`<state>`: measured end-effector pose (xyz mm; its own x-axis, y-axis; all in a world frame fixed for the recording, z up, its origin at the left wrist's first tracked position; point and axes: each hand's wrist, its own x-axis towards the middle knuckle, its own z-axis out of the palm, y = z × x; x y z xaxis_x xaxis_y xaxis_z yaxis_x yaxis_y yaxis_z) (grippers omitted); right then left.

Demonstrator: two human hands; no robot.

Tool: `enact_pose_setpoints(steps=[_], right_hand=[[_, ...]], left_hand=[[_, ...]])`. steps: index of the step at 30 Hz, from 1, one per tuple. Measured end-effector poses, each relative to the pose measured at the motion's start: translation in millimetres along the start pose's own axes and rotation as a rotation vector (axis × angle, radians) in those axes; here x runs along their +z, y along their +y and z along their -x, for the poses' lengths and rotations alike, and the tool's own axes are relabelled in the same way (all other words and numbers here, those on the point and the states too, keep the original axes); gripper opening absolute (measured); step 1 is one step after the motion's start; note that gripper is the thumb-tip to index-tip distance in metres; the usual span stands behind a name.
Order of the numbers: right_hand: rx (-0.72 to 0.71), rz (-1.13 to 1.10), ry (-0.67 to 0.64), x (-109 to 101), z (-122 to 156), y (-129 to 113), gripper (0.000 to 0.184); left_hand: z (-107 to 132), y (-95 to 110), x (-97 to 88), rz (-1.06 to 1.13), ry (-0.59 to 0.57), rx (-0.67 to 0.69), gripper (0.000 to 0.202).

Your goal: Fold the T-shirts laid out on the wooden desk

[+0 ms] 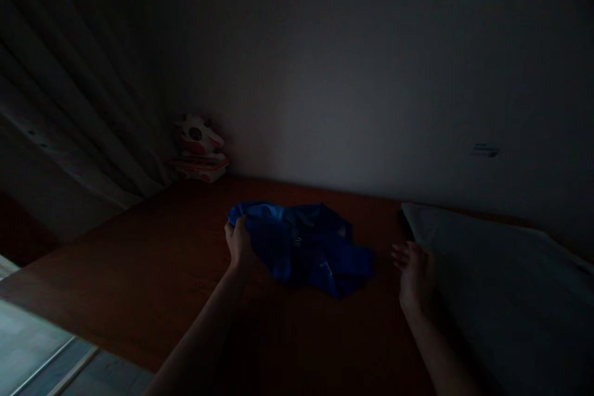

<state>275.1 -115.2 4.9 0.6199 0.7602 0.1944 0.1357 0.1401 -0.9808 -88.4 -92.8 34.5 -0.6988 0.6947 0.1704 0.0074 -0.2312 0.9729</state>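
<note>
A crumpled blue garment (315, 247) with small white marks lies on the brown wooden table (153, 272). Its left end is gripped by my left hand (240, 244), thumb on top of the cloth. My right hand (415, 275) is off to the right of the garment, apart from it, with nothing visible in it. The fingers of that hand are loosely curled and point left, with gaps between them. The picture is dark, so folds and the exact kind of garment are hard to make out.
A grey padded sheet or cover (501, 284) lies along the right side. In the back left corner stands a white and red cow-like figure (198, 145), beside a curtain (78, 86). A pale wall (352, 74) rises behind the table.
</note>
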Motion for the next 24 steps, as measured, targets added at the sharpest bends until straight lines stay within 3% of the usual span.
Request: enact_pose_setpoints(steps=[2,4,5,7,10,12,14,17,20,24], right_hand=[[-0.105,0.059,-0.086,4.0,4.0,4.5,0.056],[-0.291,0.210,-0.252,9.0,14.0,7.0,0.062],[-0.392,0.297,-0.350,11.5,20.5,6.7,0.063],[-0.562,0.463,-0.536,15.9,33.7,3.1,0.065],[-0.652,0.633,-0.712,20.3,46.9,-4.5,0.057],[-0.638,0.665,-0.761,22.1,49.6,-7.2,0.040],[-0.585,0.638,-0.787,23.6,49.1,-7.0,0.036],[-0.432,0.526,-0.707,25.8,45.9,-4.6,0.044],[-0.334,0.396,-0.406,24.7,39.9,-4.9,0.058],[-0.256,0.404,-0.020,10.8,26.4,-9.7,0.064]], left_hand=[[6.1,-2.8,-1.6,-0.121,0.042,0.064,0.056],[21.0,-4.9,2.0,-0.372,0.027,0.264,0.072],[30.0,-6.0,5.1,-0.515,-0.038,0.395,0.077],[47.4,-8.8,11.6,-0.753,-0.271,0.612,0.080],[63.6,-14.0,16.8,-0.933,-0.616,0.674,0.076],[65.6,-17.2,16.5,-1.014,-0.708,0.670,0.068],[62.0,-19.3,14.5,-1.043,-0.721,0.687,0.059],[50.8,-19.0,11.7,-1.016,-0.681,0.663,0.051],[38.2,-15.3,10.0,-0.810,-0.616,0.568,0.039],[22.4,-11.1,7.2,-0.432,-0.377,0.407,0.027]])
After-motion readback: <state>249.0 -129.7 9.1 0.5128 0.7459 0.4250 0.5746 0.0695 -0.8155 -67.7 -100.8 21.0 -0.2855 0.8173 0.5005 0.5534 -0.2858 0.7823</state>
